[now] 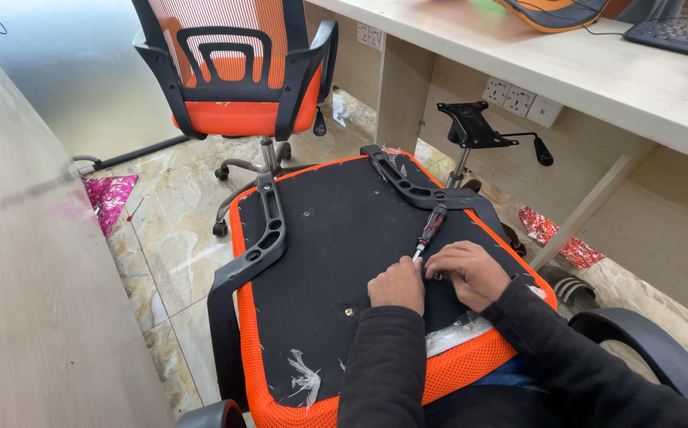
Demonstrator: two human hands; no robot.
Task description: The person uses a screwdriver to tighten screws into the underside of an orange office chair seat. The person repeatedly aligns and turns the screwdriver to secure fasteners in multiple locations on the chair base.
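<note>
Seat pan [336,261] laid upside down across my lap, black fabric underside up, so that the screw points face me. My left hand [398,285] is curled shut, knuckles up, resting on the black fabric just beside the tip of the screwdriver [430,230]; I cannot tell whether it pinches anything. My right hand [468,272] is bent over the same spot, fingers pressed down near the tip, not wrapped round the handle. The screwdriver lies slanted on the underside, its red and black ribbed handle pointing away from me, its metal tip between the two hands. Two black moulded plastic armrests [261,238] run along either edge of the seat, pierced with oval slots. The seat border is orange mesh, with torn clear wrapping clinging to it. Beyond stand a finished orange mesh chair [237,71] and a bare chair base [470,127] with a black metal plate, on a glossy marbled tile floor [169,214] beside a pale wooden counter [597,79].
</note>
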